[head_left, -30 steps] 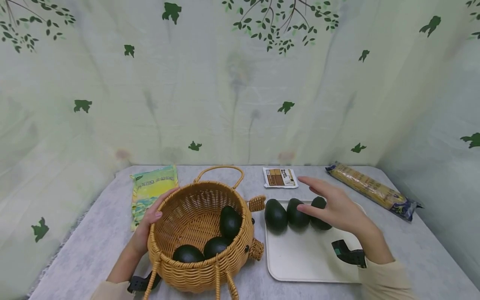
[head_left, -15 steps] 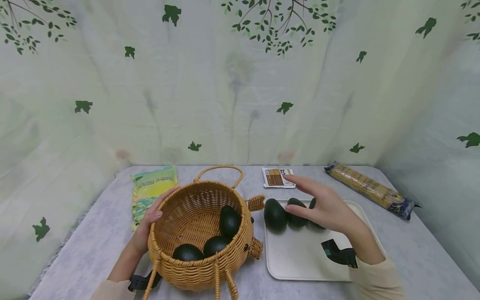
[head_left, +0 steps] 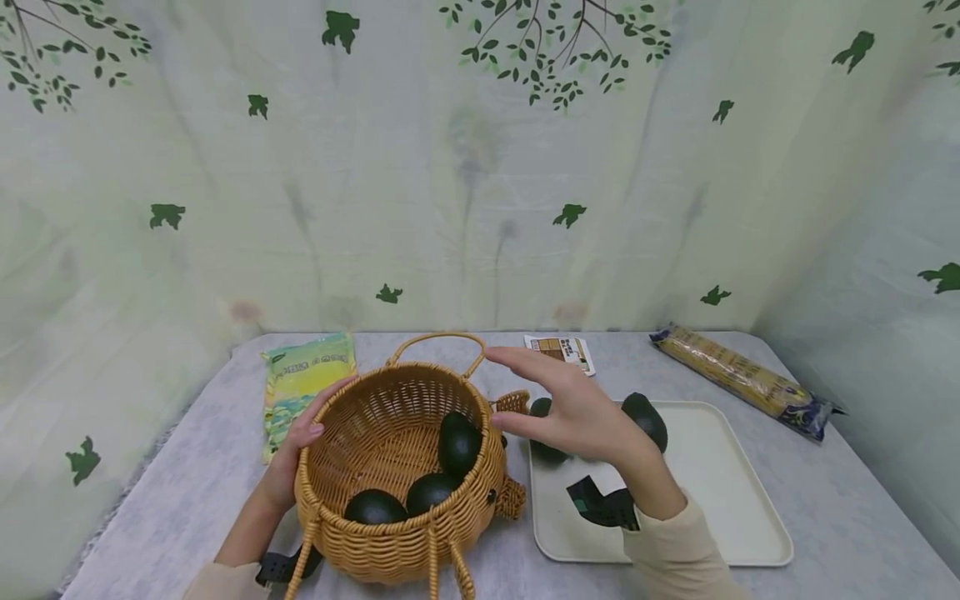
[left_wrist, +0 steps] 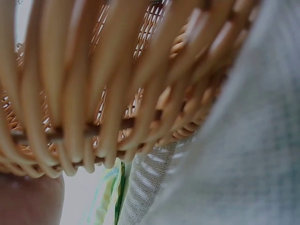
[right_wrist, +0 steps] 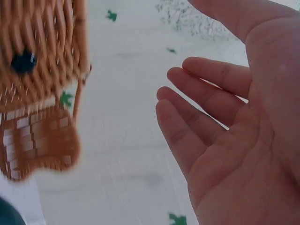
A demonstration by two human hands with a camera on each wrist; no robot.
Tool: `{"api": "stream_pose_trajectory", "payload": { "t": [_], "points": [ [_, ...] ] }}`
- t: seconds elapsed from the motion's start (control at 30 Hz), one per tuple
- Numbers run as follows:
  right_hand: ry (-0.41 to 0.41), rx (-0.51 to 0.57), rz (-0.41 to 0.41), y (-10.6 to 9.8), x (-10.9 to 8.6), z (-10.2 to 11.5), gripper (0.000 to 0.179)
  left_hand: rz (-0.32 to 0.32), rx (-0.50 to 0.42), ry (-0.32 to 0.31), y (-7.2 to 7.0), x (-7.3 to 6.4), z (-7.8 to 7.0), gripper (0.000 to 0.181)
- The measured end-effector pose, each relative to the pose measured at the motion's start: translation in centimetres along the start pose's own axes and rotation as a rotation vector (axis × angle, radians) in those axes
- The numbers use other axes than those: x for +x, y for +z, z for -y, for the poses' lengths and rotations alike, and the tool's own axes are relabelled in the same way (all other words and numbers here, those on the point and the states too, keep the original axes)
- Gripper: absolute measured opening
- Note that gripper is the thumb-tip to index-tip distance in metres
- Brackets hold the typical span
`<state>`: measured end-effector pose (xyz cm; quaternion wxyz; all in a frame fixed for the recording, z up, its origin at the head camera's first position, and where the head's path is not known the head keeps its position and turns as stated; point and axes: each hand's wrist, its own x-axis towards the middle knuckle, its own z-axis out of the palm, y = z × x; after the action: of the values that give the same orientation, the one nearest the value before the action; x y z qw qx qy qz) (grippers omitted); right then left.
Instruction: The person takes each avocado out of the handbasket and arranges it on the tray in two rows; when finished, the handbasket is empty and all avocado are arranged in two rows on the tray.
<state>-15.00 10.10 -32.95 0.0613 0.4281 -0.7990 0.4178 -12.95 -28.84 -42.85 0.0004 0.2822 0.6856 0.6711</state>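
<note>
Right grip (head_left: 577, 414) is empty, its fingers loosely extended and the thumb apart, just beside the wicker basket (head_left: 382, 547). Left grip (head_left: 291, 450) holds this basket at its side (three avocados (head_left: 459, 444) lie inside it). Two more avocados (head_left: 647, 419) show on the white tray (head_left: 723, 500), partly behind the right grip.

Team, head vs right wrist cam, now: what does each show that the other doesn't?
Head only: the left hand at the basket rim, three avocados inside it, the yellow-green packet, the small packet and the long packet.

Right wrist only: the right hand palm-on, holding nothing, with all four fingers in sight.

Both: the right hand, part of the basket's outside, and the leaf-patterned backdrop. The dark shape cropped at the wrist view's lower left: can't tell.
</note>
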Motion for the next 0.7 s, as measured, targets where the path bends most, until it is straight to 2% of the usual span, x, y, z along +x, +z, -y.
{"api": "stream_pose_trajectory", "payload": {
  "t": [0.2,0.4,0.7],
  "points": [
    [0.008,0.058,0.033,1.8,1.2,0.7,0.07,-0.021,0.028,-0.012,-0.1,-0.3,0.3,0.065],
    [0.043,0.037,0.08,2.8,1.4,0.7,0.068,0.004,0.006,-0.014,-0.1,-0.3,0.3,0.064],
    [-0.005,0.023,0.114,3.7,1.8,0.1,0.065,0.01,-0.009,0.006,-0.2,0.0,0.2,0.064]
  ]
}}
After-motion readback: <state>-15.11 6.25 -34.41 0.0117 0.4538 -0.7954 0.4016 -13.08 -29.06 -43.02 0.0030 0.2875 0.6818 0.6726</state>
